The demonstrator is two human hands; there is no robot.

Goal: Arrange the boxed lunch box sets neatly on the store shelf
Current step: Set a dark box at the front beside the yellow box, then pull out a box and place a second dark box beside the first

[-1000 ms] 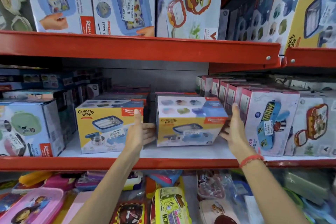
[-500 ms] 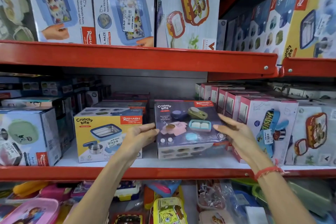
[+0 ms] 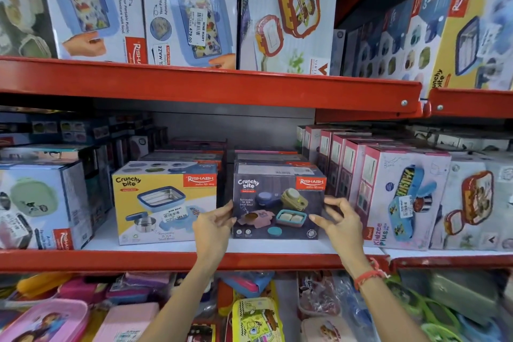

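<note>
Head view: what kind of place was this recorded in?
Most likely a retail shop's lunch box aisle: red metal shelves packed with boxed sets, and price stickers on boxes such as the yellow Crunchy Bite box.

Red metal shelf rails [image 3: 211,86] run across the scene in tiers, joined by bolts [image 3: 404,103] at the right. A grey back panel [image 3: 233,128] closes the far side of the middle tier, whose floor [image 3: 102,239] is white.

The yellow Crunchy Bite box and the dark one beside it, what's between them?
In the head view, only the left hand fills the gap between the yellow box and the dark box.
</note>
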